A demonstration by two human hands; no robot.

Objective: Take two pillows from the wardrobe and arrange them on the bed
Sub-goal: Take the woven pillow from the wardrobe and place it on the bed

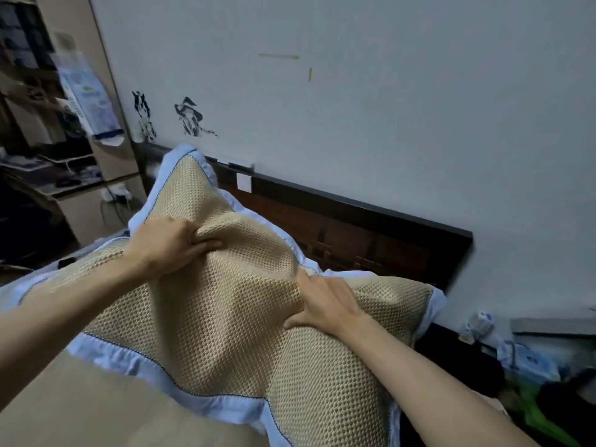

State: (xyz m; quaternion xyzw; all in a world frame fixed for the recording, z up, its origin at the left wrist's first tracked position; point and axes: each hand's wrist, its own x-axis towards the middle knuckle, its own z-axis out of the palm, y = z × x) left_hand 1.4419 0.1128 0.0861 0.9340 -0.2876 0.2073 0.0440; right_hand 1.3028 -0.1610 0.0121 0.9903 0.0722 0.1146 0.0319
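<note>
A tan woven pillow point(225, 317) with a pale blue fabric border fills the middle of the view, held up over the bed point(80, 408) in front of the dark wooden headboard point(371, 233). My left hand point(167, 243) pinches a fold of its cover near the upper left. My right hand point(325, 304) grips the cover at the right of centre. A second pillow point(80, 272) of the same tan weave and blue border lies flat on the bed under my left forearm, near the head end.
An open wardrobe point(38, 124) with shelves of clothes stands at the left. A grey wall runs behind the headboard, with a white switch point(244, 182). Right of the bed sit small packets point(480, 324) and a green and dark heap point(548, 411).
</note>
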